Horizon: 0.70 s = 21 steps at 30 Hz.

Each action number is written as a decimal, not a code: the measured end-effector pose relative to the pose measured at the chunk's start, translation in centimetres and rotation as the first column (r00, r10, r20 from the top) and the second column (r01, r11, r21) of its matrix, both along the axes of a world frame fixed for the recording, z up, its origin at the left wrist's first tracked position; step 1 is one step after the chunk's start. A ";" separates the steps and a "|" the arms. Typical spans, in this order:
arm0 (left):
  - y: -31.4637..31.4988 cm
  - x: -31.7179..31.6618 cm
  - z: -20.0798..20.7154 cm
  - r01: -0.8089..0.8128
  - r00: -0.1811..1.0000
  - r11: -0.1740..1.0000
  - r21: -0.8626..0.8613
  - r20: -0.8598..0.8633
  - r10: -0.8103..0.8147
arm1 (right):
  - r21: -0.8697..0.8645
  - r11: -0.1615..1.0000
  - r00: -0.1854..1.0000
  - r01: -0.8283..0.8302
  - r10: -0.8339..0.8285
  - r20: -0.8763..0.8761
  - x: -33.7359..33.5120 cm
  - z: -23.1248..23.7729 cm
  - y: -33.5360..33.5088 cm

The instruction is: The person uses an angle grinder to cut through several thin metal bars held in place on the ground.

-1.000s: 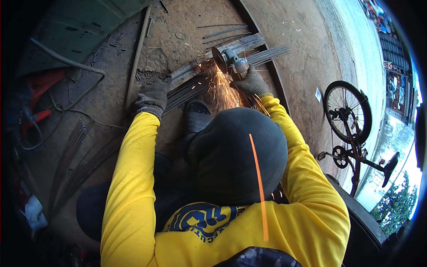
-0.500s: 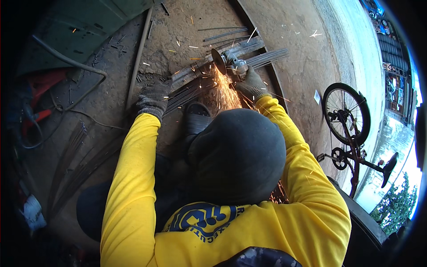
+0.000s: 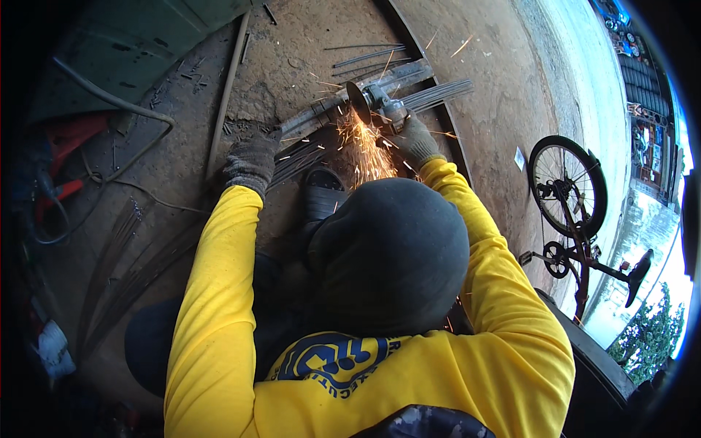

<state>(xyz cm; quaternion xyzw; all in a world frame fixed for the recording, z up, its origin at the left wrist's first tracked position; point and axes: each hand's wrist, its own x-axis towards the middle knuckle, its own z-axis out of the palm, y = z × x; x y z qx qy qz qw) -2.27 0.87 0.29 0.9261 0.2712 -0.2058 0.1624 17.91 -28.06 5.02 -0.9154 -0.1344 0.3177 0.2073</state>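
My right hand, in a grey glove, is closed around the body of an angle grinder. Its round disc meets a bundle of thin metal rods, and orange sparks spray from there toward me. At the near left end of the same bundle, my gloved left hand is closed on the rods; its fingertips are partly hidden. A long metal bar lies along the far side of the rods. My sandalled foot is close to the bundle.
A dark metal rail passes under the rods on the right. A pipe, loose rods and a cable lie on the ground. Left are a green panel and red equipment; a bicycle is right.
The spark spray has shifted in shape, and stray sparks fly elsewhere. Both hands and the grinder stay in nearly the same place.
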 end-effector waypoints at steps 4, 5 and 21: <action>0.2 0.3 -0.2 0.019 1.000 1.000 -0.007 -0.008 -0.019 | -0.087 0.996 0.999 0.018 -0.014 0.046 0.2 0.0 0.7; 0.2 0.2 -0.2 0.006 1.000 1.000 -0.020 -0.008 -0.006 | -0.073 0.997 0.999 0.014 -0.012 0.034 0.1 0.1 0.7; 0.2 0.0 -0.9 0.185 0.983 0.972 0.146 -0.013 -0.186 | -0.110 0.993 0.999 -0.041 0.040 -0.008 -0.2 0.3 0.3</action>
